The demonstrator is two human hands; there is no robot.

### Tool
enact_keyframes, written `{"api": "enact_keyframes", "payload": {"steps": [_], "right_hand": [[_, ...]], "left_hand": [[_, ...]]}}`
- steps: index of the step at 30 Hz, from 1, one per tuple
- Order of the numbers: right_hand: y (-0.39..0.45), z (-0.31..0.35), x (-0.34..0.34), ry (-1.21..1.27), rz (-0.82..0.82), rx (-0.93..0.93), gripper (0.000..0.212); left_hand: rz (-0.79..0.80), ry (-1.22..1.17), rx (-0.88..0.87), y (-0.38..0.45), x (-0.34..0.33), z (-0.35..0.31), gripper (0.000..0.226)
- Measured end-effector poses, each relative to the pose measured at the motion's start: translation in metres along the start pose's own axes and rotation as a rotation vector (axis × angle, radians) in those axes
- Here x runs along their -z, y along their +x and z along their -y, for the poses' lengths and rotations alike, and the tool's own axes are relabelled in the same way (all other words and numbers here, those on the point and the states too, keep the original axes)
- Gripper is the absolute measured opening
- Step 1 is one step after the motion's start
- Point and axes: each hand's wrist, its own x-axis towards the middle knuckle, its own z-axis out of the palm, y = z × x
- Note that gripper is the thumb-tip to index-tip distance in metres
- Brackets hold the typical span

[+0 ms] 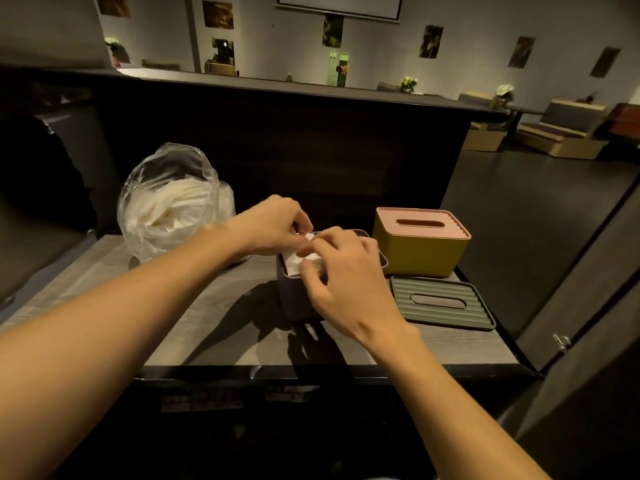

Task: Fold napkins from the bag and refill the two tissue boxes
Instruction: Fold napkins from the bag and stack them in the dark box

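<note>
A dark purple tissue box (290, 299) stands open on the table with white napkins (294, 263) showing inside. My left hand (273, 225) pinches a napkin at the box's far rim. My right hand (341, 271) lies over the box, its fingers curled on the same napkins and hiding most of the opening. A clear plastic bag (169, 202) full of white napkins sits at the back left. A yellow tissue box (420, 244) with a pink slotted lid stands closed to the right.
A green ribbed lid (441, 303) with a slot lies flat in front of the yellow box. The grey table (214, 317) ends close to me at a dark front edge. A dark counter wall rises behind the table.
</note>
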Motion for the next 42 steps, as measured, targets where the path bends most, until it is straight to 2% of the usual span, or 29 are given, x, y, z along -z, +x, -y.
{"api": "enact_keyframes", "payload": {"steps": [3,9,14,23,29,39,42], "right_hand": [[-0.006,0.006,-0.011,-0.041,0.071,-0.017,0.039],[-0.020,0.010,-0.029,-0.029,-0.004,-0.102,0.038],[-0.014,0.013,-0.028,-0.024,0.015,-0.117,0.041],[0.013,0.011,-0.008,0.030,0.037,-0.123,0.039],[0.036,0.030,-0.011,0.014,0.009,-0.070,0.032],[0.097,0.099,-0.053,0.146,0.086,0.099,0.024],[0.123,0.115,-0.072,0.213,0.104,0.127,0.031]], "left_hand": [[0.061,0.093,0.017,-0.003,-0.009,-0.001,0.028],[0.057,0.175,0.020,-0.011,-0.025,0.004,0.028],[0.070,0.250,0.012,-0.009,-0.026,0.002,0.030],[0.061,-0.002,-0.026,-0.022,-0.014,0.014,0.022],[0.022,-0.018,-0.019,-0.036,0.010,0.038,0.025],[-0.200,0.016,0.109,-0.088,0.067,0.124,0.026],[-0.305,0.039,0.155,-0.096,0.077,0.151,0.038]]}}
